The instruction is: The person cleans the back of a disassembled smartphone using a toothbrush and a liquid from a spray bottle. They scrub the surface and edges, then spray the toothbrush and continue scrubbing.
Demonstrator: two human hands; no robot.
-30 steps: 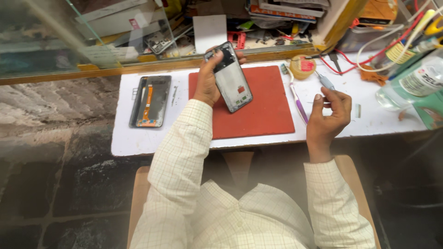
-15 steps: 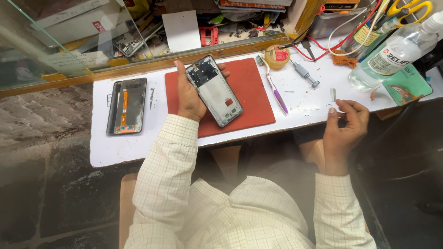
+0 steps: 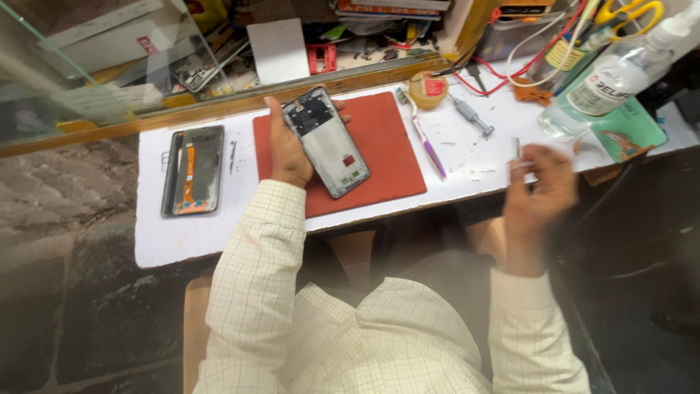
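A white worktop (image 3: 219,233) is seen with a red mat (image 3: 386,157) laid on it. An opened phone frame (image 3: 326,142) is gripped along its edge by the left hand (image 3: 288,149), fingers curled round it, above the mat. A second phone body (image 3: 193,170) lies apart on the left. A small metal piece (image 3: 516,148) is pinched in the blurred right hand (image 3: 539,193). A purple tool (image 3: 426,146) lies between.

A white bench (image 3: 211,233) bears a red mat (image 3: 386,157), a phone frame (image 3: 193,169), a purple-handled tool (image 3: 429,149) and a clear bottle (image 3: 605,84).
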